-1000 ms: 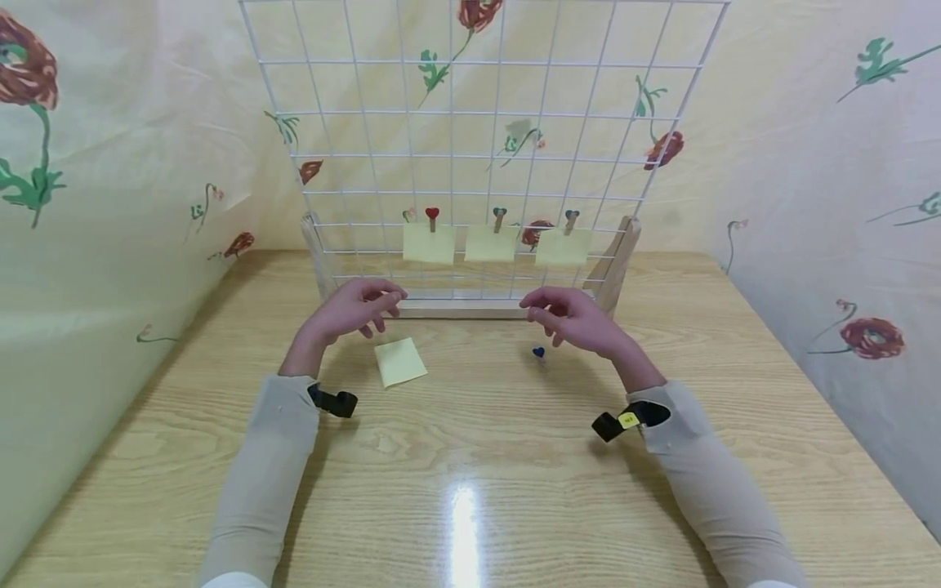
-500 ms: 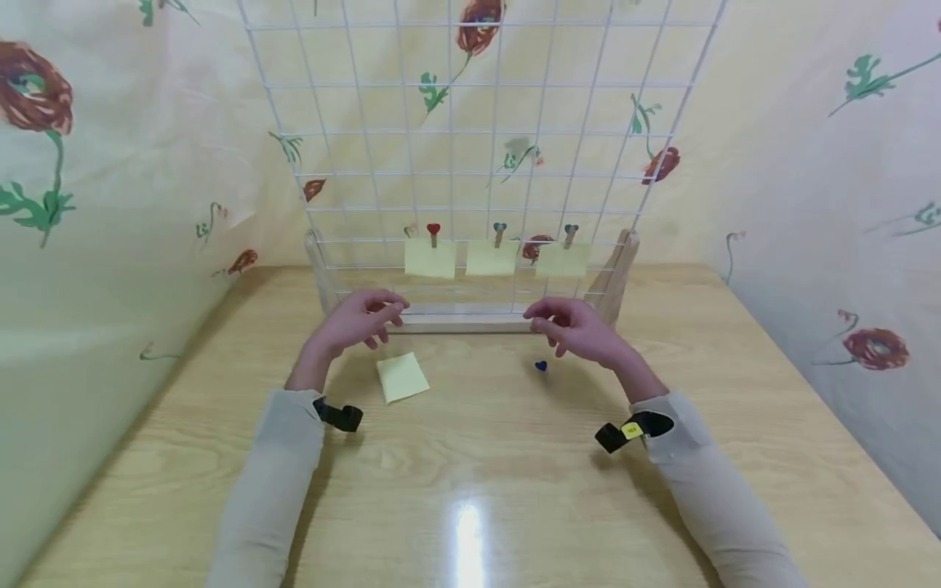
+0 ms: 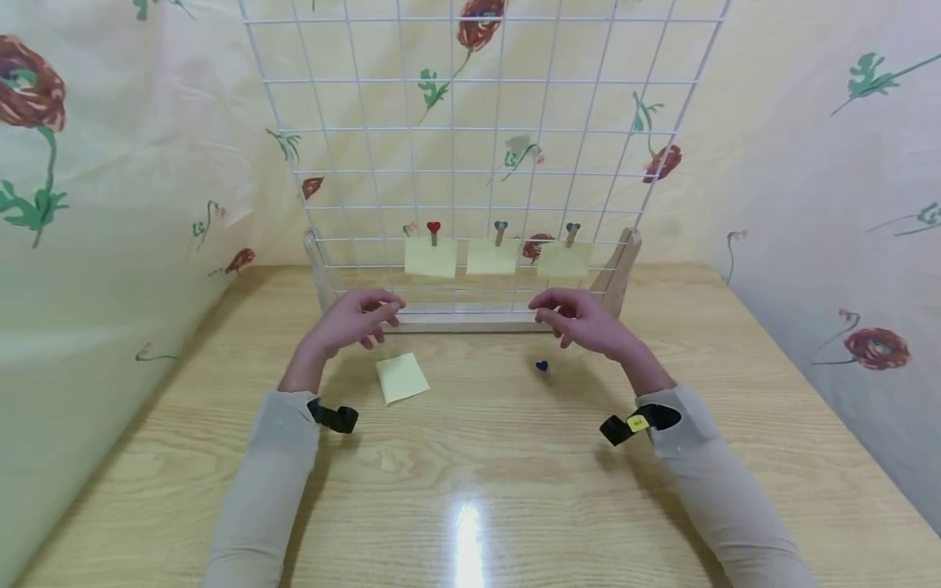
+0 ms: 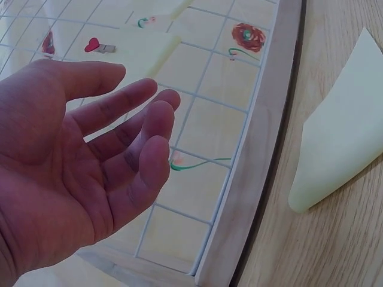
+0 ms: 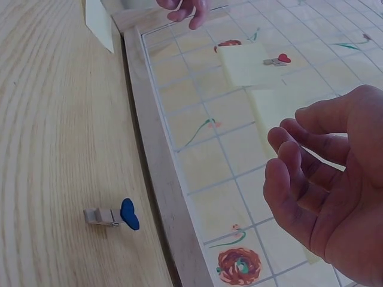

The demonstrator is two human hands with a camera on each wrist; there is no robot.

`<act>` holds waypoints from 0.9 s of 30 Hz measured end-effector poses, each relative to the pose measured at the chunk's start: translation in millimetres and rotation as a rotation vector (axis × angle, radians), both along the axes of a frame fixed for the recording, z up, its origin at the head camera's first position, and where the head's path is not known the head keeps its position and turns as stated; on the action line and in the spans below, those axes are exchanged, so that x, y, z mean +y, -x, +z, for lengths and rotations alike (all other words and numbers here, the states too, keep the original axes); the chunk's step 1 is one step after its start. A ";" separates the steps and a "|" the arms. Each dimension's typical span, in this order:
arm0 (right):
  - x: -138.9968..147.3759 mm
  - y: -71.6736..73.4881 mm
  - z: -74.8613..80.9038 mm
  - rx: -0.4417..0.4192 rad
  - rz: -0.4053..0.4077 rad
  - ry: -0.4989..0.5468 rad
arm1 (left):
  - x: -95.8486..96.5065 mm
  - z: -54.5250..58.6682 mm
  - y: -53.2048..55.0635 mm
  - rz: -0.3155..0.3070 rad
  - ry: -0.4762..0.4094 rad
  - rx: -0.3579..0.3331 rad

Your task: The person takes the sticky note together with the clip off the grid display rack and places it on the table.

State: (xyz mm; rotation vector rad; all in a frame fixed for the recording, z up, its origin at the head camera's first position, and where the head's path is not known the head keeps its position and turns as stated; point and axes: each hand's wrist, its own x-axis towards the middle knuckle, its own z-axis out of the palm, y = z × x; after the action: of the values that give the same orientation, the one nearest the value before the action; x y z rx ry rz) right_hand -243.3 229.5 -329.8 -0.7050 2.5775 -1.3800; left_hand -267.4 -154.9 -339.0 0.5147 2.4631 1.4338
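Left hand (image 3: 356,320): relaxed, held in front of the wire rack (image 3: 453,129), with loosely bent, parted fingers; near the loose note (image 3: 403,378).
Right hand (image 3: 582,322): likewise raised and relaxed, loosely spread, near the blue-heart peg (image 5: 108,216).
Loose note: pale yellow, slightly curled, lying on the wooden table (image 3: 412,490).
Blue-heart peg: lying just in front of the rack.
Wire rack: hung with three yellow notes (image 3: 491,257) on heart-topped pegs (image 3: 434,229).

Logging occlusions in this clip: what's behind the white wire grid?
Through the grid, a flowered backdrop shows, with tabletop lower down; whatever the three clipped notes cover cannot be seen.
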 end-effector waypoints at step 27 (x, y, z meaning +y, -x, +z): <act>-13.1 3.8 4.3 -0.001 -0.003 0.021 | 3.2 0.6 0.9 0.016 0.015 0.022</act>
State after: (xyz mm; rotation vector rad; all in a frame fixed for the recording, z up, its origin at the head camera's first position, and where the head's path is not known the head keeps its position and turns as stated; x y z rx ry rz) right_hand -247.2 216.4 -325.5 -0.7033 2.5675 -1.4104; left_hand -268.3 -151.7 -338.4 0.5112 2.4985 1.4216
